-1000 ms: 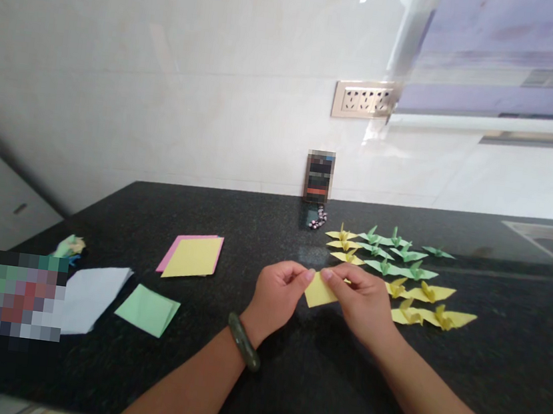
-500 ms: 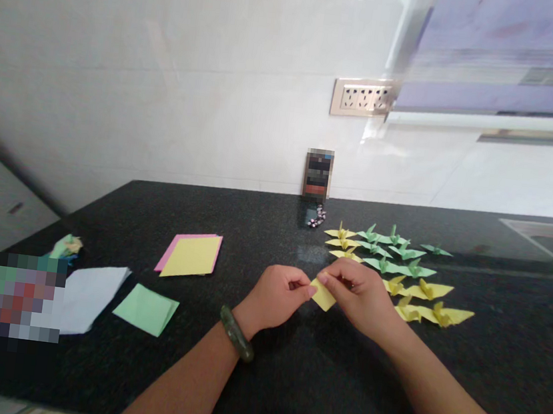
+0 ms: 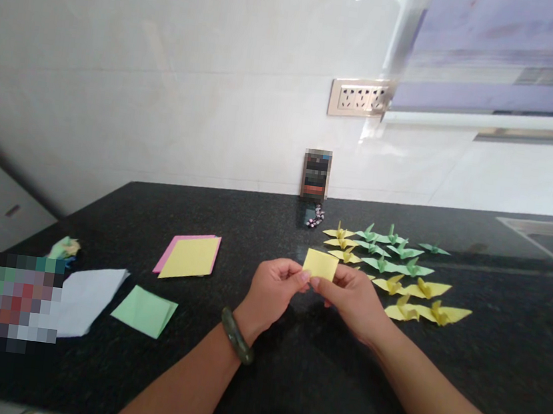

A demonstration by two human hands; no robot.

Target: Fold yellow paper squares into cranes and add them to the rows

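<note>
A small folded square of yellow paper (image 3: pixel 320 263) is held up over the dark counter between both hands. My left hand (image 3: pixel 275 295), with a dark green bangle (image 3: pixel 237 336) on its wrist, pinches the lower left corner. At the lower right edge, my right hand (image 3: pixel 348 299) grips the same paper, thumb in front and fingers behind it. Just beyond and to the right of my right hand stand folded paper cranes in rows, yellow ones (image 3: pixel 423 289) nearer and at the back left, green ones (image 3: pixel 383 264) between.
On the black counter (image 3: pixel 214 387), a yellow sheet (image 3: pixel 191 258) lies over a pink one. A folded green paper (image 3: pixel 144 312) and white sheets (image 3: pixel 88 298) lie at left. A phone-like object (image 3: pixel 316 175) leans on the wall, beaded strap (image 3: pixel 315 217) below. A sink edge (image 3: pixel 538 246) shows at right.
Both hands have turned the yellow paper so that it now points up above the fingertips, its flat face showing. It hung below them before. The right hand has shifted slightly down.
</note>
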